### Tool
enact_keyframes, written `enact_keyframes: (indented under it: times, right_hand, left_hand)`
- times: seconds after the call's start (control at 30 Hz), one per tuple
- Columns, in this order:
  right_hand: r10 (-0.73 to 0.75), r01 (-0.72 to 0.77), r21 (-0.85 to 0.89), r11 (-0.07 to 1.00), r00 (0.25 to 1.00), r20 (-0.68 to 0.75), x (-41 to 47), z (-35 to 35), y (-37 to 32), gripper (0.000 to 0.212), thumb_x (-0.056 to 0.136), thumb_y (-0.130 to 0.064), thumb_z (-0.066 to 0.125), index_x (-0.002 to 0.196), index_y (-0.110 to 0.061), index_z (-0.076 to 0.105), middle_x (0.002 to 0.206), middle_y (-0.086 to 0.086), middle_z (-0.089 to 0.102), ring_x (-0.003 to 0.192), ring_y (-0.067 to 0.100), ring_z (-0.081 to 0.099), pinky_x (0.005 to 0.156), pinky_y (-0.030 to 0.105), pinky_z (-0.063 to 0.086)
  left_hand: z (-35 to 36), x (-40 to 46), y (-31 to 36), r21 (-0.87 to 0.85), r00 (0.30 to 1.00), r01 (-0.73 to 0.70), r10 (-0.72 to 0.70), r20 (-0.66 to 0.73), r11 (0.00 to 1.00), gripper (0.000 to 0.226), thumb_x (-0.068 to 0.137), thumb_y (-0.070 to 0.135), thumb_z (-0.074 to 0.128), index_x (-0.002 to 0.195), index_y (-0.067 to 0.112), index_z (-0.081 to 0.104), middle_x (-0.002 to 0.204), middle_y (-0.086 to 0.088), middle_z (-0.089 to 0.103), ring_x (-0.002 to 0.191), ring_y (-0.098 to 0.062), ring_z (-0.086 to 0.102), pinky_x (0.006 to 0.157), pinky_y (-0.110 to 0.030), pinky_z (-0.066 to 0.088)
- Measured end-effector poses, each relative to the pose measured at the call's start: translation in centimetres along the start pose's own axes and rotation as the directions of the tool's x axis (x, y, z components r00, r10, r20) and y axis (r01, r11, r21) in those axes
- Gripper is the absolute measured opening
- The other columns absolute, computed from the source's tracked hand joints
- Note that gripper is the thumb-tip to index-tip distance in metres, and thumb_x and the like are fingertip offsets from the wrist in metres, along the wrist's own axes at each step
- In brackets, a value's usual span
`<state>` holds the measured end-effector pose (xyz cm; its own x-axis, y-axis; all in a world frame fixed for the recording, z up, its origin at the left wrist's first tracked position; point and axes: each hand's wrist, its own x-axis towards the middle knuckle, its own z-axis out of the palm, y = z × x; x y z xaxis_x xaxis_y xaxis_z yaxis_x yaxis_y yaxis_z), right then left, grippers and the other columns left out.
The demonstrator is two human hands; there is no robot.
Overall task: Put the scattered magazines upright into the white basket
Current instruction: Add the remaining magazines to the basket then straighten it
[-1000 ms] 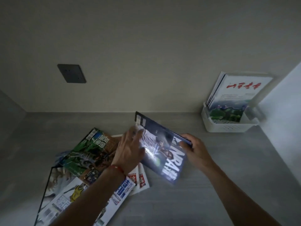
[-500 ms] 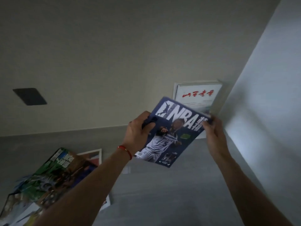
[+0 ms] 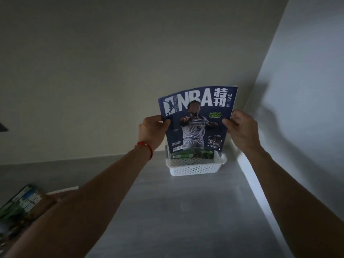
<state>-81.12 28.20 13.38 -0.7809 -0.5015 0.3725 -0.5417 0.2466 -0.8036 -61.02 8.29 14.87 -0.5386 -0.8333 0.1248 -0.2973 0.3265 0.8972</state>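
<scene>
I hold the NBA magazine [image 3: 197, 120] upright in the middle right of the frame, my left hand [image 3: 151, 134] pinching its left edge and my right hand [image 3: 241, 130] pinching its right edge, each grip pressed together on the glossy cover with the thumb in front. The cover bows slightly and its lower edge sits at the mouth of the white basket [image 3: 195, 165], just in front of a green-edged magazine [image 3: 191, 154] already standing inside. The basket is perforated plastic with rounded corners, tucked into the corner where the pale back wall [image 3: 111, 71] meets the white side panel [image 3: 307, 108] at right, so there is little room beyond my right hand. The grey worktop [image 3: 176, 211] is smooth and bare through the centre and lower middle of the frame. More magazines [image 3: 24, 203] lie flat at lower left, blurred. The cover reads "NBA" in large white letters with Chinese characters, "24", green lettering too small to read, and a jersey marked "WOLVES 5". A red string [image 3: 144, 148] circles my left wrist.
</scene>
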Motion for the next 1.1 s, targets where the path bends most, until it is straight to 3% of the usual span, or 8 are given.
enact_keyframes:
  times: [0.1,0.17,0.33,0.47,0.63,0.87,0.97,1.1]
  right_hand:
    - [0.004,-0.004,-0.056,0.998,1.0,0.002,1.4,1.1,1.7,0.009,0.09,-0.021,0.071,0.094,-0.019,0.063,0.092,-0.007,0.072,0.076,0.002,0.067,0.063,0.018,0.051]
    - [0.024,-0.022,-0.064,0.998,0.999,0.029,2.1,1.8,2.9,0.01,0.09,-0.02,0.071,0.097,-0.016,0.065,0.095,-0.004,0.074,0.082,0.01,0.07,0.067,0.022,0.054]
    - [0.055,-0.041,-0.132,0.99,0.993,0.103,2.8,3.6,5.7,0.015,0.091,-0.016,0.068,0.104,-0.01,0.065,0.1,0.004,0.076,0.081,0.012,0.068,0.063,0.013,0.045]
    - [0.067,-0.036,-0.202,0.979,0.987,0.147,2.8,4.9,7.6,0.015,0.091,-0.016,0.066,0.103,-0.008,0.064,0.096,0.009,0.076,0.084,0.026,0.071,0.065,0.026,0.047]
    - [0.086,-0.049,-0.348,0.936,0.992,0.091,2.3,5.8,8.9,0.013,0.09,-0.022,0.067,0.097,-0.011,0.068,0.09,0.008,0.074,0.081,0.028,0.068,0.069,0.035,0.052]
    - [0.253,-0.238,-0.186,0.953,0.966,0.058,1.9,6.7,8.8,0.018,0.092,-0.022,0.064,0.102,-0.007,0.066,0.1,0.012,0.074,0.091,0.031,0.071,0.081,0.047,0.058]
    - [0.27,-0.258,-0.122,0.958,0.959,0.09,1.2,6.6,8.3,0.026,0.095,-0.024,0.061,0.117,-0.01,0.063,0.112,0.011,0.074,0.099,0.028,0.072,0.089,0.045,0.057]
    - [0.244,-0.233,-0.091,0.968,0.96,0.138,-0.5,6.6,7.5,0.037,0.097,-0.021,0.058,0.132,-0.015,0.051,0.118,0.0,0.068,0.091,0.016,0.07,0.083,0.031,0.057]
  left_hand:
    - [1.7,1.3,-0.5,0.081,0.996,0.087,-0.086,-0.017,0.993,0.017,0.085,0.03,0.063,0.084,0.019,0.077,0.072,-0.001,0.074,0.076,-0.021,0.073,0.07,-0.03,0.059]
    - [2.5,1.9,-0.9,0.05,0.985,0.171,-0.17,-0.025,0.984,0.017,0.084,0.03,0.065,0.084,0.02,0.079,0.077,-0.005,0.077,0.08,-0.024,0.074,0.078,-0.038,0.062]
    - [3.9,2.2,-2.4,0.06,0.959,0.278,-0.274,-0.068,0.959,0.028,0.079,0.033,0.066,0.052,0.024,0.068,0.072,-0.01,0.075,0.074,-0.027,0.072,0.076,-0.045,0.062]
    - [5.0,2.3,-3.8,0.006,0.934,0.351,-0.35,-0.077,0.936,0.02,0.078,0.029,0.072,0.067,0.013,0.077,0.077,-0.017,0.076,0.079,-0.03,0.074,0.08,-0.047,0.062]
    - [6.7,2.0,-5.2,-0.088,0.902,0.416,-0.423,-0.091,0.905,0.007,0.078,0.026,0.079,0.081,0.02,0.079,0.08,-0.011,0.078,0.082,-0.025,0.075,0.083,-0.041,0.062]
    - [7.9,3.1,-4.4,0.012,0.873,0.47,-0.464,-0.149,0.882,0.028,0.077,0.034,0.071,0.073,0.006,0.076,0.071,-0.008,0.072,0.069,-0.023,0.067,0.065,-0.029,0.057]
    - [8.1,3.2,-4.9,0.047,0.907,0.419,-0.417,-0.054,0.907,0.023,0.083,0.022,0.062,0.07,0.005,0.073,0.065,-0.006,0.062,0.063,-0.022,0.054,0.062,-0.027,0.045]
    - [6.8,1.8,-6.3,0.085,0.926,0.374,-0.376,0.012,0.923,0.019,0.087,0.009,0.057,0.089,0.023,0.07,0.094,0.0,0.064,0.083,-0.023,0.057,0.084,-0.029,0.052]
